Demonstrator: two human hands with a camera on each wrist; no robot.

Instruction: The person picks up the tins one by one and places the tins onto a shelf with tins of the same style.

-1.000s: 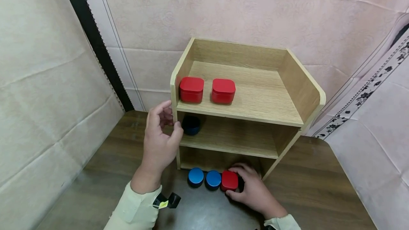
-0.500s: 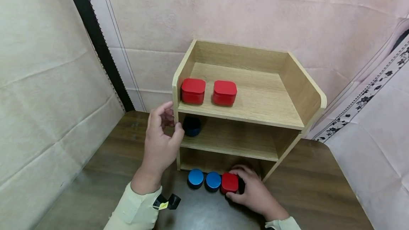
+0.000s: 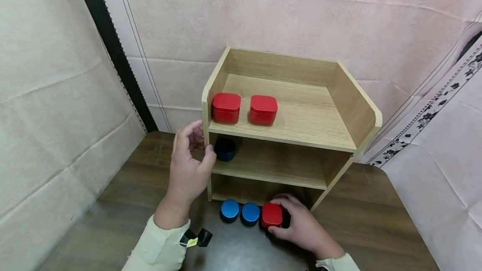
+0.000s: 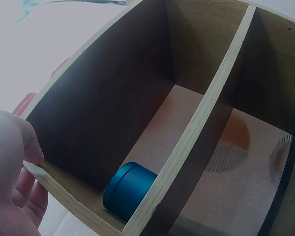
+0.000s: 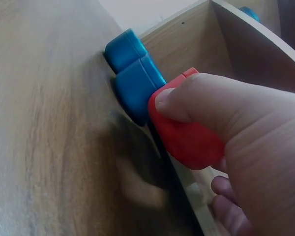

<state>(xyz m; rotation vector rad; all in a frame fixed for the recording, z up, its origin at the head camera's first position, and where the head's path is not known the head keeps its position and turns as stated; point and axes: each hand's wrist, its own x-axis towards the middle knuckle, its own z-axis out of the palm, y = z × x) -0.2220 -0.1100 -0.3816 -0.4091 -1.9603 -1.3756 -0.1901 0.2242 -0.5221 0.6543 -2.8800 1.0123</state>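
Observation:
My left hand (image 3: 190, 166) holds the left side panel of a small wooden shelf (image 3: 286, 137), thumb at the front edge and fingers round the outer side. With thumb and fingers, my right hand (image 3: 297, 225) pinches a red square tin (image 3: 271, 215) in front of the shelf's bottom. In the right wrist view the thumb presses on the red tin (image 5: 187, 137). Beside it on the left stand two blue round tins, one nearer (image 3: 250, 213) and one farther left (image 3: 229, 210).
On the top board sit two red square tins, one at the left wall (image 3: 226, 108) and one right of it (image 3: 263, 110). A blue round tin (image 4: 129, 191) stands at the left of the middle compartment. Cloth screens (image 3: 282, 16) surround the brown table (image 3: 376, 221).
My right hand and the red tin have shifted slightly right, leaving a small gap to the nearer blue tin in the head view. My left hand keeps its hold on the shelf.

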